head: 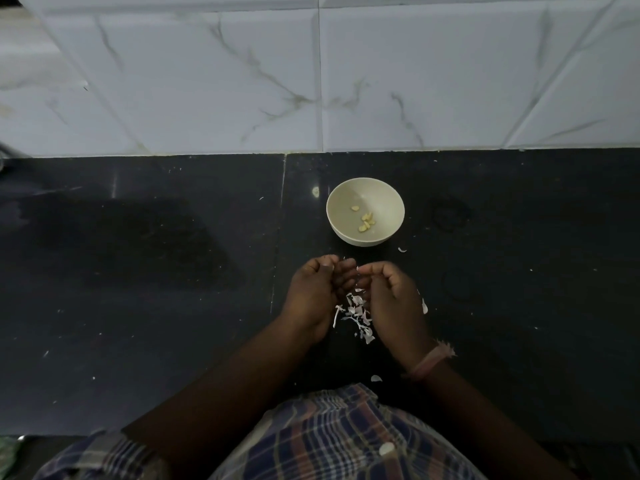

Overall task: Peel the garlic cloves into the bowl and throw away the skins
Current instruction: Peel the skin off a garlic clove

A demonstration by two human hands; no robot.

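A cream bowl (365,188) stands on the dark counter with several peeled garlic cloves (365,220) in it. Just in front of the bowl my left hand (313,296) and my right hand (393,303) are held close together, fingers curled inward and fingertips almost meeting. A small white bit of skin shows at the fingertips, so both hands seem to pinch a clove; the clove itself is hidden. A pile of white garlic skins (356,315) lies on the counter between and under my hands.
The black counter (138,271) runs to a white marble-tiled wall (311,81) behind. Stray skin flakes lie right of the bowl (401,250), beside my right hand (424,306) and near my shirt (376,378). A dark wet-looking patch covers the left counter.
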